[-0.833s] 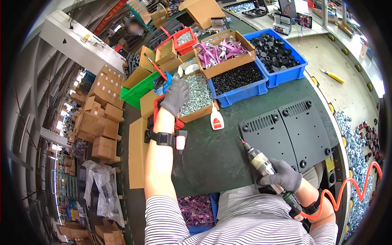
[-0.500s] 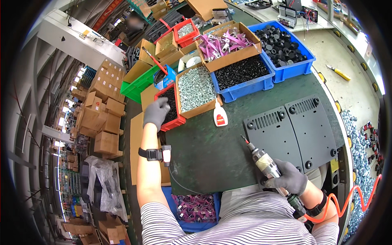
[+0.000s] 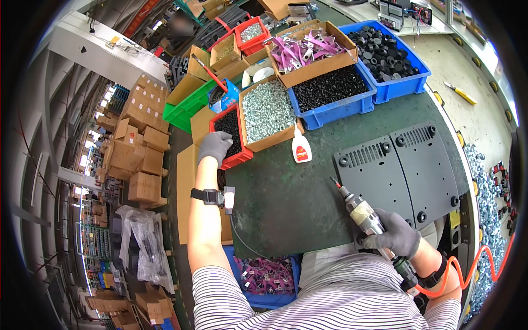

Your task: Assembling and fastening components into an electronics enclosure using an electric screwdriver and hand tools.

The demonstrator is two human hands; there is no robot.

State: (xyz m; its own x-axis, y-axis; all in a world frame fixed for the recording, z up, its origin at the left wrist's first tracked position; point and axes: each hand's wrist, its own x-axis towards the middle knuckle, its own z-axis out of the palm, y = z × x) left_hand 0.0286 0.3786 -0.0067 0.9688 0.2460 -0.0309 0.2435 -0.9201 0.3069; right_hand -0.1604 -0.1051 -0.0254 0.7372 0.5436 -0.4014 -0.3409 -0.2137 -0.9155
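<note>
My right hand (image 3: 397, 234), gloved in grey, is wrapped round a pneumatic screwdriver (image 3: 365, 216). Its bit points up and left over the green tabletop, just left of two black metal plates (image 3: 379, 181) with slots and round rubber feet. At the left, my left hand (image 3: 215, 147), also gloved, is at the near left side of a red bin (image 3: 237, 160) holding small black screws (image 3: 227, 126). Its fingers are curled over the screws; whatever is between them is hidden. A white glue bottle (image 3: 301, 148) with a red label stands right of that bin.
Silver screws (image 3: 268, 110) fill a carton beside the red bin. Farther right are a blue bin of black screws (image 3: 330, 88), a carton of purple-sleeved metal tabs (image 3: 308, 49) and a blue bin of black rubber feet (image 3: 382, 55). An orange coiled hose (image 3: 484, 253) trails right. A yellow-handled cutter (image 3: 461, 93) lies far right.
My left hand has shifted slightly against the red bin, and its fingers have turned more over the screws. The screwdriver, still in my right hand, sits slightly lower right in view.
</note>
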